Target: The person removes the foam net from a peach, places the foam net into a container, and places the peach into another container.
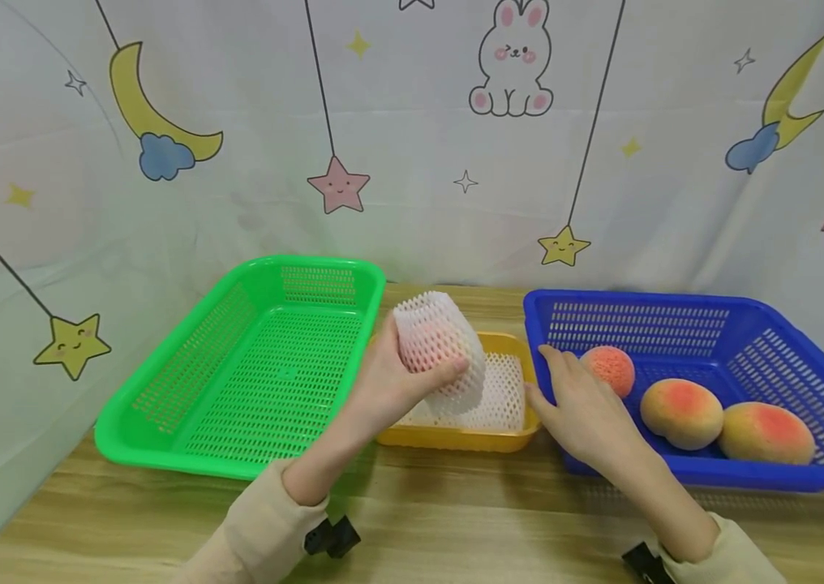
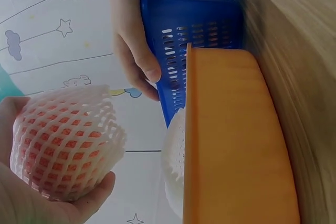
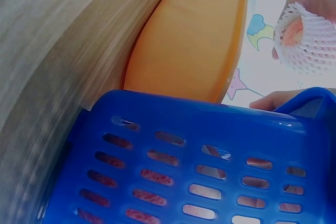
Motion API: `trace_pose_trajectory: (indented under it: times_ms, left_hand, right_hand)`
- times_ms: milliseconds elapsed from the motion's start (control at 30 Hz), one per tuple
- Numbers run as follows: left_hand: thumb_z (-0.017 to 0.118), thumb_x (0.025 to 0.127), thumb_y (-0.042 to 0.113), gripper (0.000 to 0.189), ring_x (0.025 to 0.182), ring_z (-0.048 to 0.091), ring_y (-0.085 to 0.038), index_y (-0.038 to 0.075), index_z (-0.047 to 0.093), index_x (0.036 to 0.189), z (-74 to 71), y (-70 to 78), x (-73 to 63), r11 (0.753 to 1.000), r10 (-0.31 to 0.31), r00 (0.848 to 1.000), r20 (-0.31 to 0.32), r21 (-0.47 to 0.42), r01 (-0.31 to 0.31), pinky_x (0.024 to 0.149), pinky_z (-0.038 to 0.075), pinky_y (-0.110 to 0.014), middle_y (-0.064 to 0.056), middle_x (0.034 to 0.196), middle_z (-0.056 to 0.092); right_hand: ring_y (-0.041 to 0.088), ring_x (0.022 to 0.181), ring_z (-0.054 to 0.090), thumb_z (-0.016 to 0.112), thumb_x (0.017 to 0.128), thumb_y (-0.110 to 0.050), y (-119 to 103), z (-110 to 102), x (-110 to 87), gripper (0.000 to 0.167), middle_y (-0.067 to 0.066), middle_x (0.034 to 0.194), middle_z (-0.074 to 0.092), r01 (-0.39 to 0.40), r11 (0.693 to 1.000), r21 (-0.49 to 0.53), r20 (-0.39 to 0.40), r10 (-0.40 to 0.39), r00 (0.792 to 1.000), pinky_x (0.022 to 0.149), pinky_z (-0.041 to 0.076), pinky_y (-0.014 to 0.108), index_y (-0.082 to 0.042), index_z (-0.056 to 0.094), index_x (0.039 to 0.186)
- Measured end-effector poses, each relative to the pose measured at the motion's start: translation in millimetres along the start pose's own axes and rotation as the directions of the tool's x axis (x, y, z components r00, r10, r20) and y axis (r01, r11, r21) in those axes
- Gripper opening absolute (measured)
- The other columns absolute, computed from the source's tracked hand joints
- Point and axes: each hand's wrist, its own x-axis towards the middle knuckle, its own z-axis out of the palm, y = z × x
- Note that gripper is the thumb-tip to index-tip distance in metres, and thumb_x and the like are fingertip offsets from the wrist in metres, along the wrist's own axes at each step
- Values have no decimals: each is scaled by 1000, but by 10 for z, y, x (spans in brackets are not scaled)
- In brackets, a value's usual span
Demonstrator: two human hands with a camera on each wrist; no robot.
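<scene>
My left hand (image 1: 397,377) holds a reddish round fruit in a white foam net (image 1: 441,349) above the yellow basket (image 1: 456,439), thumb across its near side. In the left wrist view, the fruit's red skin shows through the mesh, and the net's loose end extends past the fruit. My right hand (image 1: 590,410) is at the left rim of the blue basket (image 1: 821,478), its fingers loosely extended over the rim and holding no fruit. Close to those fingers, inside the basket, lies a bumpy pink-red fruit (image 1: 611,371).
Two yellow fruits with red blush, the left one (image 1: 682,412) and the right one (image 1: 767,433), lie in the blue basket. White foam netting (image 1: 503,393) lies in the yellow basket. A green basket (image 1: 273,373) without fruit stands left on the wooden table (image 1: 456,519). A printed curtain (image 1: 412,122) hangs behind.
</scene>
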Motion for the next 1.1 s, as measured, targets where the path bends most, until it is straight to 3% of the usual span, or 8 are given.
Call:
trace_pose_trajectory:
  times_ms: [133, 233, 400, 533, 633, 767, 867, 1100]
  left_hand:
    - [81, 74, 31, 75, 103, 62, -24, 11, 40, 133, 20, -28, 3, 1000, 6, 1000, -16, -3, -6, 81, 56, -35, -10, 118, 58]
    - [79, 74, 31, 74, 102, 62, -23, 11, 40, 134, 38, -56, -3, 999, 14, 999, -29, -48, -15, 80, 56, -35, -11, 117, 59]
    - [77, 76, 35, 75, 103, 61, -24, 11, 38, 135, 85, -81, -20, 980, 31, 999, -30, -194, -36, 82, 56, -36, -13, 119, 57]
    - [77, 75, 40, 76, 103, 60, -23, 10, 37, 134, 128, -87, -26, 963, 61, 997, -38, -260, -69, 83, 55, -35, -15, 119, 56]
    - [77, 76, 39, 73, 102, 60, -21, 11, 39, 132, 165, -111, -34, 948, 61, 997, -55, -310, -75, 83, 54, -33, -14, 118, 56]
    - [74, 78, 38, 67, 101, 59, -17, 13, 40, 129, 215, -147, -54, 916, 19, 997, -74, -398, -47, 84, 52, -32, -10, 117, 57]
    - [72, 79, 41, 64, 101, 59, -16, 14, 40, 128, 239, -163, -64, 896, -8, 997, -78, -444, -27, 87, 50, -31, -8, 116, 56]
    - [62, 88, 37, 52, 105, 58, -17, 18, 36, 129, 257, -166, -63, 825, -67, 998, -16, -563, 47, 91, 49, -32, -6, 119, 52]
  right_hand:
    - [42, 118, 54, 49, 97, -35, -18, -2, -4, 56, 24, 132, 52, 19, 999, -46, -37, -20, 999, 85, 50, 58, -1, 41, 141]
    - [39, 116, 55, 53, 96, -34, -22, 17, -13, 53, 21, 129, 55, 75, 991, -107, -109, -87, 990, 82, 52, 54, -3, 46, 138]
    - [34, 103, 60, 62, 91, -26, -10, 38, -15, 42, 16, 115, 64, 198, 961, -192, -225, -240, 944, 86, 50, 48, -3, 57, 126]
    - [31, 98, 61, 66, 88, -21, -8, 33, -26, 33, 12, 108, 66, 261, 943, -205, -277, -312, 909, 86, 48, 48, -4, 64, 116]
    - [26, 94, 63, 70, 84, -19, -46, 35, -45, 27, 7, 102, 68, 350, 915, -201, -308, -399, 864, 84, 48, 45, -7, 67, 109]
    - [14, 78, 62, 73, 80, -15, -135, 60, -81, 17, -3, 87, 68, 500, 849, -172, -360, -526, 770, 69, 49, 33, -13, 69, 96]
    - [7, 70, 59, 75, 77, -11, -188, 77, -102, 13, -7, 80, 66, 564, 813, -143, -408, -568, 715, 61, 47, 27, -15, 68, 88]
    - [7, 69, 58, 76, 71, -1, -222, 76, -113, 18, -5, 79, 68, 601, 792, -106, -503, -564, 655, 61, 48, 27, -12, 68, 83]
